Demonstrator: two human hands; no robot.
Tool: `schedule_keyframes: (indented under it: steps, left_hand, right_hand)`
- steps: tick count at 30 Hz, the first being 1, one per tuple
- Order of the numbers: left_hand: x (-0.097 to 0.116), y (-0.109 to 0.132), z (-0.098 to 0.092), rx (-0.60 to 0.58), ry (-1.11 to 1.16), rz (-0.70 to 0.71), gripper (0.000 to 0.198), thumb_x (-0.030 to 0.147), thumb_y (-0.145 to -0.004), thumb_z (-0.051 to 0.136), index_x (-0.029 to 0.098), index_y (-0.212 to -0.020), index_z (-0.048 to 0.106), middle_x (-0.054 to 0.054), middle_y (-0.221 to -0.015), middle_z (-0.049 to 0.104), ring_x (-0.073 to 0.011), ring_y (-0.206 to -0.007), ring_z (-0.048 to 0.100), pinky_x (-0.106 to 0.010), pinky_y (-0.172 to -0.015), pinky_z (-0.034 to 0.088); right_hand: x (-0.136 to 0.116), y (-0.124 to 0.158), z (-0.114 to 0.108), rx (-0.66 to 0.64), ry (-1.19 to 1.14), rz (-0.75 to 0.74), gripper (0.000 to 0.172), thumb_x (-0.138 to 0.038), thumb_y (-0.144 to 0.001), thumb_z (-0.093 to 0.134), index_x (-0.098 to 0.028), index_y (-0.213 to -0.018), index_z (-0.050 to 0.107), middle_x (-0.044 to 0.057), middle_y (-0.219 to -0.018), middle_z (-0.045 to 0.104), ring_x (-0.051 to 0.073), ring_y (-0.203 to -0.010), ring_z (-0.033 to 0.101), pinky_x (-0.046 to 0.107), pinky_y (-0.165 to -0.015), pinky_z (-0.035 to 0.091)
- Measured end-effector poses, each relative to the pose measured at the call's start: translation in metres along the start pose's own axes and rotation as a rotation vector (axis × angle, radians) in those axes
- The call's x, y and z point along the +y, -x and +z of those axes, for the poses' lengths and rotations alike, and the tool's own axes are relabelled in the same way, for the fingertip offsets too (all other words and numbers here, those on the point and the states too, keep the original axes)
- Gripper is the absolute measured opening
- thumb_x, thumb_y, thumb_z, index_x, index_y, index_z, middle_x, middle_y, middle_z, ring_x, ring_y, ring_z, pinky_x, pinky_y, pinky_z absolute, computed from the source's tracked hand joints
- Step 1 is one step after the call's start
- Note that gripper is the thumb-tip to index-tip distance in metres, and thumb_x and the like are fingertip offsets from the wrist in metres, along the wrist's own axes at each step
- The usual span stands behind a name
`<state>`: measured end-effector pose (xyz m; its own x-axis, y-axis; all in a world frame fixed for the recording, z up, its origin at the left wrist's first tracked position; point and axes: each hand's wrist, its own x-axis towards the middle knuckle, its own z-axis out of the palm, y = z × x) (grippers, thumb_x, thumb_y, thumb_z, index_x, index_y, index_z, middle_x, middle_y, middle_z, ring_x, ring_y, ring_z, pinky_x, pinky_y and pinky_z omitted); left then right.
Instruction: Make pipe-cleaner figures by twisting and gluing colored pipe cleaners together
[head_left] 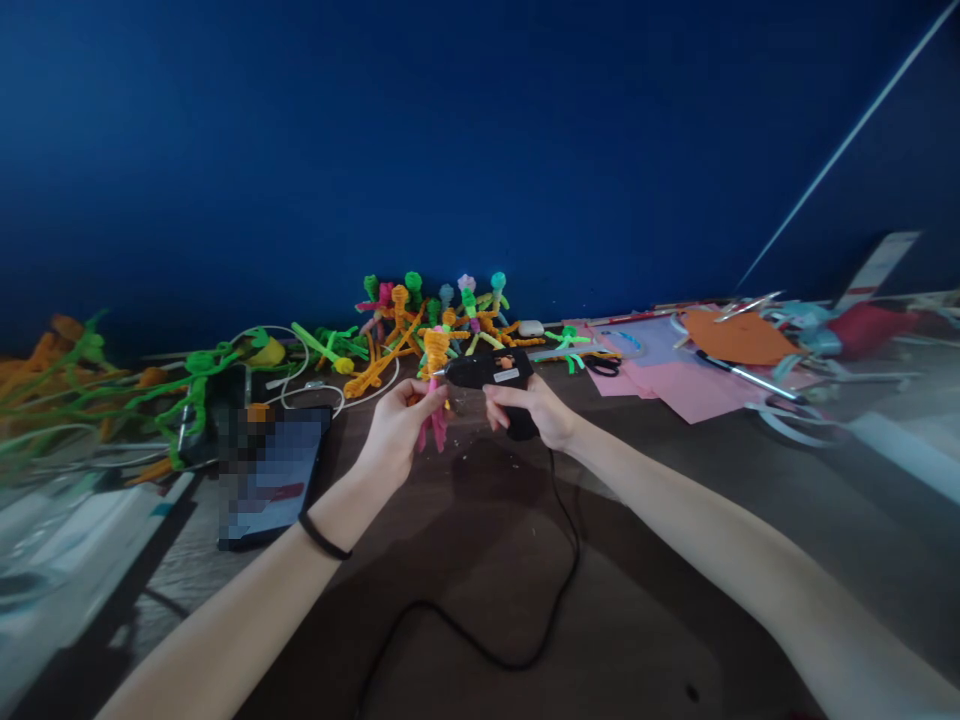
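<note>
Between the thumb and fingers of my left hand [405,415] is a pipe-cleaner figure [436,352] with an orange body and pink strands hanging below. My right hand [536,408] is wrapped round the handle of a black hot glue gun [480,370]. The gun points left, its metal nozzle right at the figure, just above my left fingertips; whether they touch I cannot tell. From the handle a black cord [559,590] runs down and curves left over the dark table. Behind my hands stands a cluster of colourful pipe-cleaner figures [401,298].
A phone [281,480] lies left of my left arm, near green and orange pipe cleaners [199,365] and a white cable [300,345]. Scissors [602,366], pink paper [694,388], orange paper [742,338] and a pen [750,376] lie to the right. A blue wall [480,140] rises behind.
</note>
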<state>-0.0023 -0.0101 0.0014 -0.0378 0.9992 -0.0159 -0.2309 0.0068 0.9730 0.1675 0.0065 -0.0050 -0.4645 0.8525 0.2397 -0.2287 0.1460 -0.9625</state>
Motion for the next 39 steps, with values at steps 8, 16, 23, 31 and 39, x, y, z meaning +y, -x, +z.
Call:
schedule_keyframes:
  steps: [8, 16, 23, 31, 39]
  left_hand:
    - [0.000, -0.002, 0.000, 0.008, -0.003, -0.007, 0.031, 0.027, -0.053, 0.077, 0.014, -0.064, 0.050, 0.001, -0.051, 0.060, -0.0093, -0.043, 0.056, -0.018, -0.041, 0.043]
    - [-0.001, -0.001, -0.002, -0.001, -0.011, 0.013, 0.030, 0.027, -0.054, 0.077, 0.013, -0.064, 0.053, 0.001, -0.054, 0.060, -0.0079, -0.045, 0.055, -0.017, -0.042, 0.043]
    - [-0.003, -0.002, -0.003, -0.011, -0.028, 0.051, 0.028, 0.029, -0.056, 0.075, 0.014, -0.062, 0.053, 0.004, -0.051, 0.057, -0.0071, -0.040, 0.052, -0.017, -0.037, 0.041]
    - [0.001, 0.002, 0.000, -0.011, -0.061, 0.060, 0.027, 0.029, -0.059, 0.074, 0.015, -0.064, 0.052, 0.002, -0.048, 0.058, -0.0063, -0.039, 0.051, -0.014, -0.034, 0.035]
    - [0.007, 0.007, 0.002, -0.132, -0.044, 0.026, 0.024, 0.030, -0.064, 0.070, 0.015, -0.065, 0.051, 0.001, -0.049, 0.059, -0.0060, -0.035, 0.048, -0.015, -0.028, 0.025]
  right_hand:
    - [0.002, -0.001, -0.001, -0.001, -0.022, 0.002, 0.031, -0.032, -0.073, 0.060, -0.016, -0.050, 0.046, -0.005, -0.039, 0.045, 0.009, -0.041, 0.047, 0.025, -0.053, 0.040]
    - [0.002, 0.000, -0.003, 0.003, 0.002, 0.006, 0.033, -0.032, -0.075, 0.058, -0.015, -0.049, 0.046, -0.004, -0.040, 0.046, 0.009, -0.042, 0.048, 0.026, -0.055, 0.040]
    - [0.003, -0.001, -0.004, 0.002, 0.015, 0.011, 0.033, -0.032, -0.076, 0.058, -0.015, -0.049, 0.047, -0.004, -0.040, 0.047, 0.009, -0.043, 0.049, 0.026, -0.055, 0.039]
    - [0.009, -0.005, -0.007, 0.139, -0.044, 0.100, 0.023, -0.033, -0.066, 0.065, -0.015, -0.058, 0.054, -0.002, -0.048, 0.057, 0.011, -0.048, 0.053, 0.025, -0.056, 0.042]
    - [0.018, -0.011, -0.025, 0.379, 0.146, 0.276, 0.028, -0.039, -0.073, 0.049, -0.013, -0.074, 0.060, 0.005, -0.062, 0.063, 0.013, -0.056, 0.055, 0.022, -0.050, 0.039]
